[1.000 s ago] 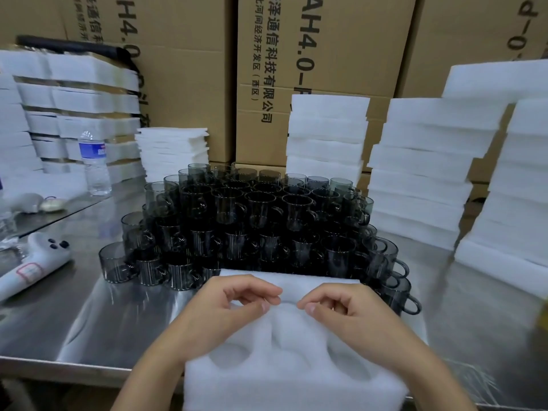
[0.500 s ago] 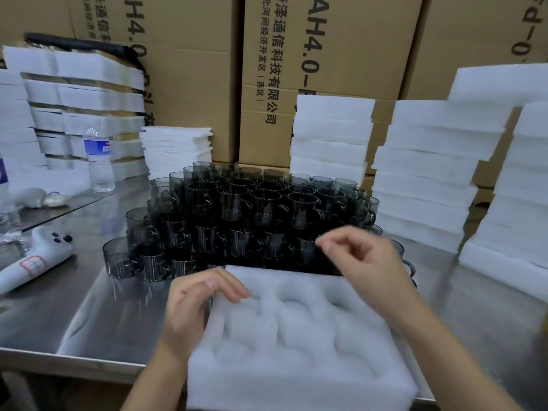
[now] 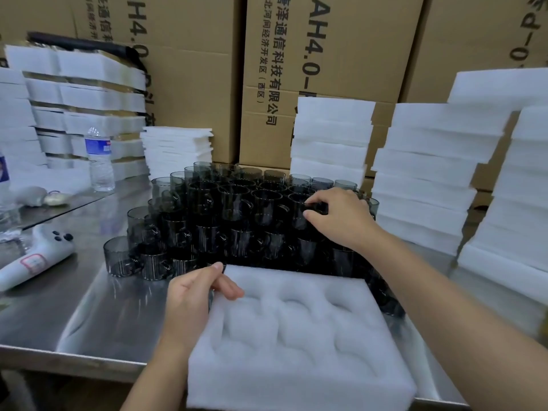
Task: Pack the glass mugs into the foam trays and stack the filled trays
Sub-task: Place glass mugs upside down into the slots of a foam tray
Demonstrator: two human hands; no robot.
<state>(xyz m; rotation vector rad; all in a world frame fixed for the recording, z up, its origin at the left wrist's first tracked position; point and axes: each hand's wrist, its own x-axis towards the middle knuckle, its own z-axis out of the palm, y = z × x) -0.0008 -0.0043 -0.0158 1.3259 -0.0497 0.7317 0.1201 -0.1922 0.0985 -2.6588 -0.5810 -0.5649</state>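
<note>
Foam tray (image 3: pixel 296 345), one: left fingers (image 3: pixel 229 287) pinch corner; right fingers (image 3: pixel 318 199) grip one mug (image 3: pixel 298 222).

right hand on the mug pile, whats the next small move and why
Probably lift the mug that the right hand pinches off the pile into a pocket of the foam tray: its pockets look empty and the left hand holds its far corner.

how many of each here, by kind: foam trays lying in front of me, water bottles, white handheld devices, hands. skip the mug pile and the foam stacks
foam tray: 1
water bottle: 1
white handheld device: 1
hands: 2 (left hand pinching the tray's corner, right hand gripping a glass mug)
total: 5
</note>
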